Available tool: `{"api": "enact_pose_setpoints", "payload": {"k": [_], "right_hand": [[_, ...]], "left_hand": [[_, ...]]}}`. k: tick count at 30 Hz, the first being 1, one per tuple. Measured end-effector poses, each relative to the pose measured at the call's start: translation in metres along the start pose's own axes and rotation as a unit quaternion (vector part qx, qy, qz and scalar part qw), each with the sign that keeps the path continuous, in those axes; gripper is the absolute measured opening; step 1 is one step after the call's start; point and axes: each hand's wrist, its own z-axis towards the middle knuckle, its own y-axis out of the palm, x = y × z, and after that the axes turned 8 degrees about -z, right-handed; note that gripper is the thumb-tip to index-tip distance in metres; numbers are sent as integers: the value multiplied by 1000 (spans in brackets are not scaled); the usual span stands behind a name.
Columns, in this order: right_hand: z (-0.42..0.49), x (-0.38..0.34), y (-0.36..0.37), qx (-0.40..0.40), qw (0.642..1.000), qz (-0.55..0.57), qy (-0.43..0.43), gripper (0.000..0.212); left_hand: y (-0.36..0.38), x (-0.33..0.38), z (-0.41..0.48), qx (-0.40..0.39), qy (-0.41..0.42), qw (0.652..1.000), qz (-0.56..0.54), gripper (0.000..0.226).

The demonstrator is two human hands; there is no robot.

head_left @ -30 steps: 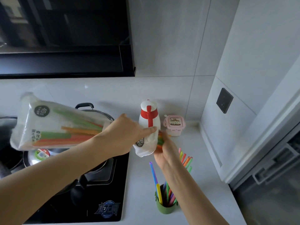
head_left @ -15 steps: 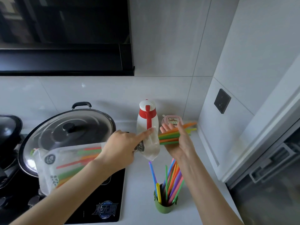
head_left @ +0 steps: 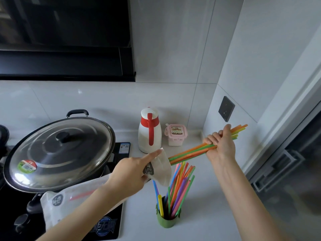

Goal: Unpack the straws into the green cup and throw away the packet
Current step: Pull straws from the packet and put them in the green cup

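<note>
My left hand point(head_left: 132, 169) grips the clear plastic straw packet point(head_left: 59, 204) near its open end, which points right over the counter. A red straw still shows inside the packet. My right hand point(head_left: 219, 146) is closed around a bundle of orange and green straws point(head_left: 189, 153), drawn nearly free of the packet mouth and slanting up to the right. The green cup point(head_left: 166, 220) stands on the counter below, holding several coloured straws upright.
A big wok with a glass lid point(head_left: 59, 153) sits on the black hob point(head_left: 107, 228) at the left. A white and red jug point(head_left: 149, 130) and a pink lidded box point(head_left: 176, 136) stand at the back wall. A wall socket point(head_left: 226, 108) is on the right wall.
My right hand has pulled the straw bundle out to the right and upward. My left hand has lowered the packet, which now hangs over the hob with far fewer straws inside.
</note>
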Motion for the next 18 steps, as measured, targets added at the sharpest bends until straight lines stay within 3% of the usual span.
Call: {"api": "enact_pose_setpoints", "payload": {"k": [10, 18], "right_hand": [[2, -67, -2, -13, 989, -31, -142, 49], [-19, -59, -3, -151, 963, -140, -175, 52]], "left_hand": [[-1, -19, -21, 12, -74, 997, 33, 74], [-12, -25, -28, 31, -112, 990, 80, 80]]}}
